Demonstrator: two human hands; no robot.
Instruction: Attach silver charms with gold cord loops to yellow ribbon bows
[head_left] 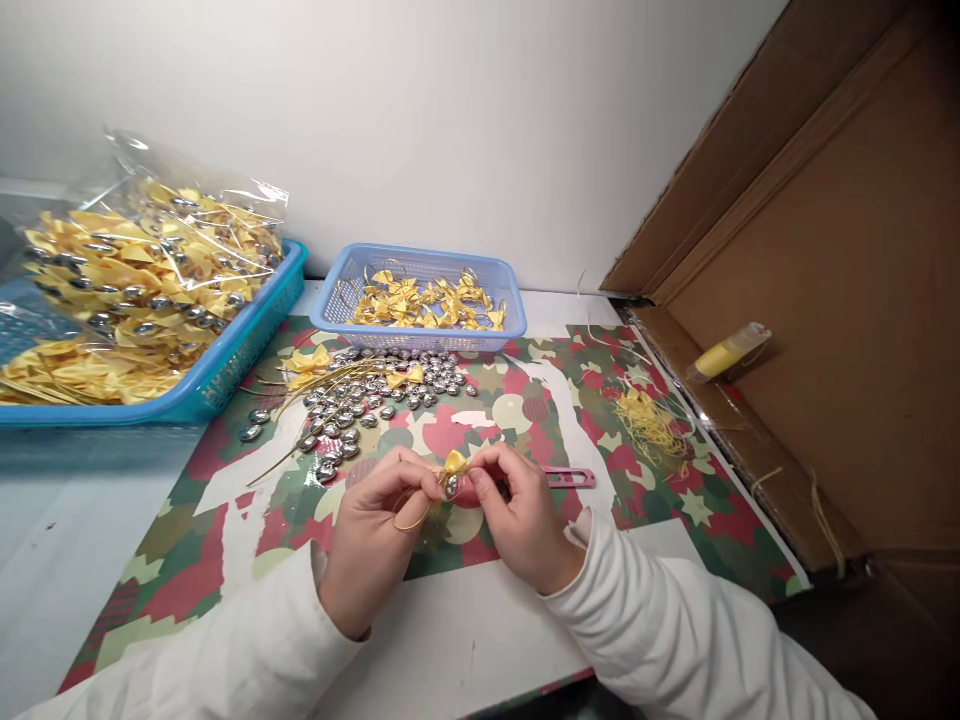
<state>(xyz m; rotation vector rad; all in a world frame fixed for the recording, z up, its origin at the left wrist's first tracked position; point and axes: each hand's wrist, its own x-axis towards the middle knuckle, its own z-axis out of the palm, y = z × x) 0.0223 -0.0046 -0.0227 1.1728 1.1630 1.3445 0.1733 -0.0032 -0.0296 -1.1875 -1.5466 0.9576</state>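
My left hand (pixel 379 535) and my right hand (pixel 517 515) meet over the patterned mat (pixel 225 500), fingertips pinching a small yellow ribbon bow (pixel 454 464) with a silver bead (pixel 451 486) under it. A thin gold cord loop (pixel 411 522) hangs from the left fingers. A heap of silver heart-shaped beads (pixel 375 395) with a few yellow bows and gold cords lies just beyond the hands.
A lilac basket (pixel 334 300) of yellow bows stands at the back. A teal tray (pixel 225 370) with bagged finished bows sits at left. Pink tweezers (pixel 570 478) lie by my right hand. Yellow thread scraps (pixel 649 420), a yellow tube (pixel 727 352) and a cardboard box (pixel 825 300) are at right.
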